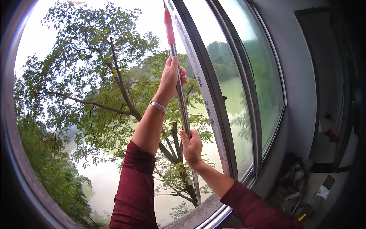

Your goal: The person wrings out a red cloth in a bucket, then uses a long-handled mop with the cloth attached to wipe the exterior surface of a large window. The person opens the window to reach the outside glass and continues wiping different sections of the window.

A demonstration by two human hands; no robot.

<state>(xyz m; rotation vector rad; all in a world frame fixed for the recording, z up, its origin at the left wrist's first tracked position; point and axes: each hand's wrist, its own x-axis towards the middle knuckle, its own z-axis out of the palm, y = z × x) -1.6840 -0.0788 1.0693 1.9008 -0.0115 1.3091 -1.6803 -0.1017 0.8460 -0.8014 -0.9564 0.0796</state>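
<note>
A long silver metal pole (pixel 182 100) with a red sleeve (pixel 169 28) near its top stands nearly upright in front of me, tilted slightly left. Its tip runs out of the upper edge of the view. My left hand (pixel 171 78), with a silver bracelet (pixel 158 107) on the wrist, is closed around the pole just below the red sleeve. Lower down, my right hand (pixel 191 147) wraps the same pole, thumb pointing up. The pole's bottom end reaches down toward the window sill (pixel 202 215). Both forearms wear dark red sleeves.
The window is open on the left, with a leafy tree (pixel 131 110) and greenish water outside. A sliding window frame (pixel 207 91) stands just right of the pole. Mixed clutter (pixel 301 187) lies on the floor at the lower right, beside a grey wall (pixel 293 80).
</note>
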